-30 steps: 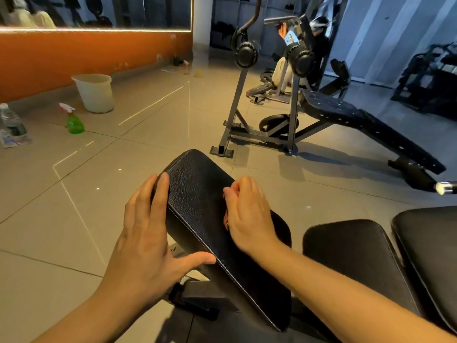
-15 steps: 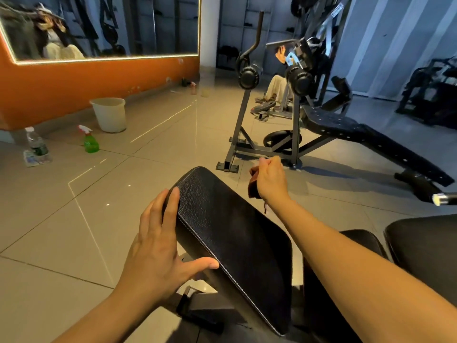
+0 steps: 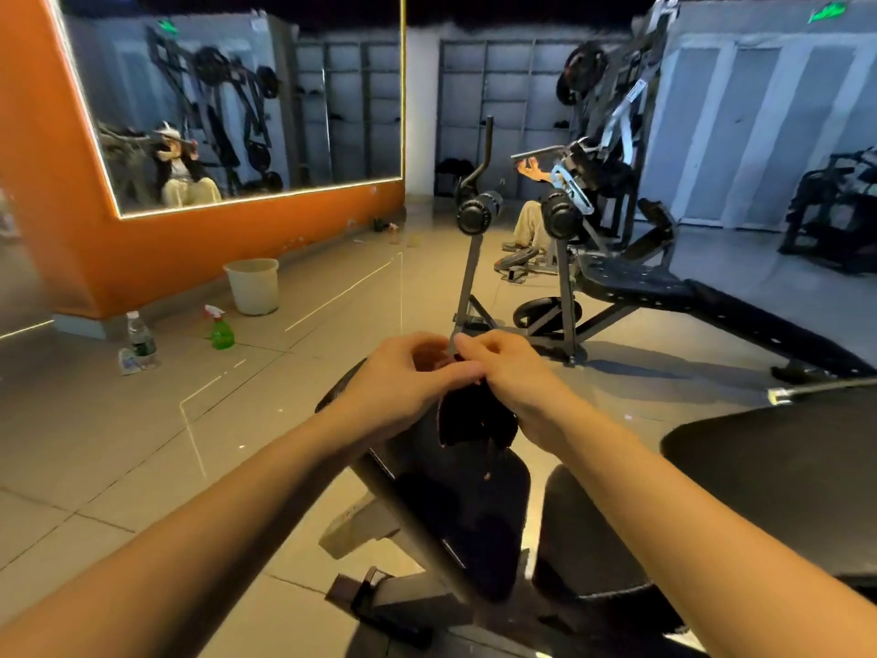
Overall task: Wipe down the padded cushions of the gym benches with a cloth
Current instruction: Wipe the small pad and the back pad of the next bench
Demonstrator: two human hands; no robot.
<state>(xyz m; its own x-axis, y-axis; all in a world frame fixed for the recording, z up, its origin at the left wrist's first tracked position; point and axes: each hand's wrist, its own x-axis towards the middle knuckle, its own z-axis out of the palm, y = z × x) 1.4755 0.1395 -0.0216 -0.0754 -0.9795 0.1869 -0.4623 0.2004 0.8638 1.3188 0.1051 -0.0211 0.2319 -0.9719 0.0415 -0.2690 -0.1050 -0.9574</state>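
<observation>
Far left, an orange wall [image 3: 142, 258] carries one lit mirror [image 3: 247, 111]. At its foot stand one water bottle [image 3: 140, 341], one green spray bottle [image 3: 221, 328] and one pale bucket [image 3: 252, 285], near one another and well apart from the work. Between them and the hands lies open tiled floor [image 3: 118, 444]. At centre the left hand [image 3: 403, 379] and right hand [image 3: 515, 372] meet above the bench. Each grip is closed on the upper edge of one dark cloth [image 3: 474, 417], which hangs down between the wrists, a loose thread trailing below it. The cloth dangles just over the upper part of the tilted black cushion [image 3: 467, 510]; whether it touches the padding I cannot tell. The forearms cover the cushion's far end, while its near right corner shows rounded. Three black pads are in reach: this cushion, a second pad [image 3: 586, 539] just beside it on the right, and a third pad [image 3: 783, 467] at the right edge with a metal bar tip [image 3: 778, 397] above it. Beyond the hands one sit-up bench [image 3: 702, 301] with two roller pads [image 3: 477, 213] slants right, blocking the floor ahead. A seated person [image 3: 531, 223] is partly hidden behind it. More dark machines [image 3: 835, 216] stand far right.
</observation>
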